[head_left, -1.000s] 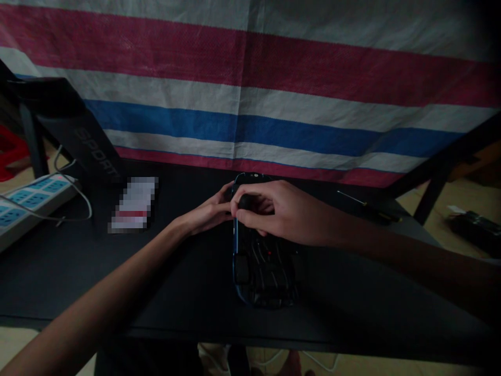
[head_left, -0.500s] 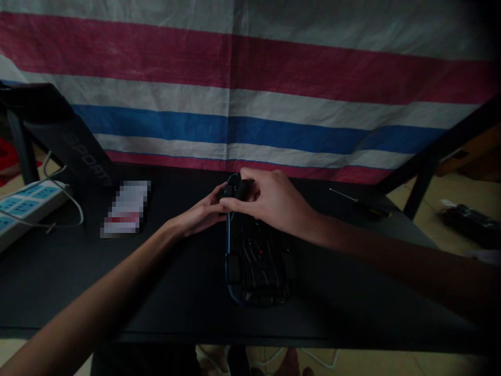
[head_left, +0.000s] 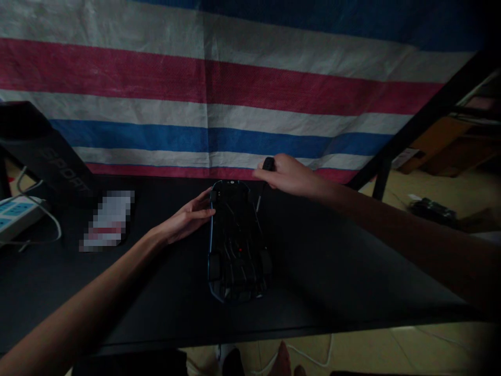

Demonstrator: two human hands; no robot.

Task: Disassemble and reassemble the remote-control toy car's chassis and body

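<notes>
A dark toy car (head_left: 237,235) with a blue edge lies upside down on the black table, wheels and underside facing up. My left hand (head_left: 188,216) holds its far left side, thumb against the edge and the other fingers partly hidden behind it. Beyond the car's far right corner, my right hand (head_left: 287,175) is closed around the black handle of a screwdriver (head_left: 268,164). Its thin shaft points down beside the car, apart from the underside.
On the left of the black table (head_left: 164,292) lie a blurred-out flat item (head_left: 107,219), a dark SPORT bottle (head_left: 58,156) and a white power strip (head_left: 19,211) with a cable. A striped sheet (head_left: 242,99) hangs behind. Cables and feet show on the floor below.
My right hand has lifted off the car and moved right and away with the screwdriver. My left hand stays at the car's side. The view has shifted right.
</notes>
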